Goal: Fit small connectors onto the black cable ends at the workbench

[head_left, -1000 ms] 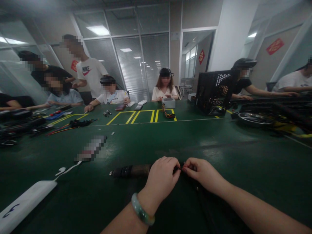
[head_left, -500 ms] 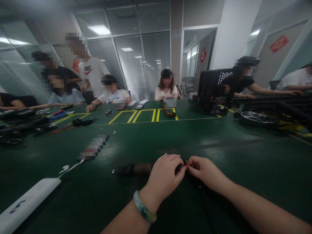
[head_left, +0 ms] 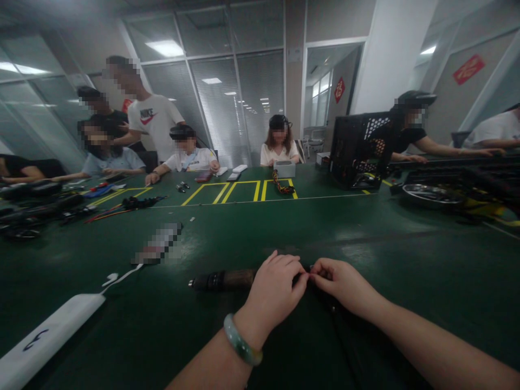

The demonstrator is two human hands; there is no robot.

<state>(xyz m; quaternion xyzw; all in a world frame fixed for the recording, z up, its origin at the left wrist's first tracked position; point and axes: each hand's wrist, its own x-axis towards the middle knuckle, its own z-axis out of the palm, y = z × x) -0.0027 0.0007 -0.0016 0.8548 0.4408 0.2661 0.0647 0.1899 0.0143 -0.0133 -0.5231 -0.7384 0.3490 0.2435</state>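
Fingertip to fingertip, my left hand (head_left: 273,290) and my right hand (head_left: 343,284) meet over the green table (head_left: 260,233). Thumb and fingers of each are pinched together; whatever they hold is too small and dark to name. Behind my left hand lies an electric screwdriver (head_left: 223,280), its black nose with a metal tip pointing left and its rear covered by the hand. A dark, narrow shape (head_left: 333,310) runs down the table below my right hand, too dim to identify. A green bangle (head_left: 242,340) circles my left wrist.
At left, a white power strip (head_left: 60,338) has a cable leading to a blurred-out phone (head_left: 158,244). Loose cables (head_left: 138,203) lie beyond. A black computer case (head_left: 359,151) stands at the back right, a round metal part (head_left: 433,194) near it. Several people sit or stand around the table.
My hands stay almost in place, with the left thumb and fingertip slightly closer together. The view has shifted a little. At the far left, the standing people have moved slightly.
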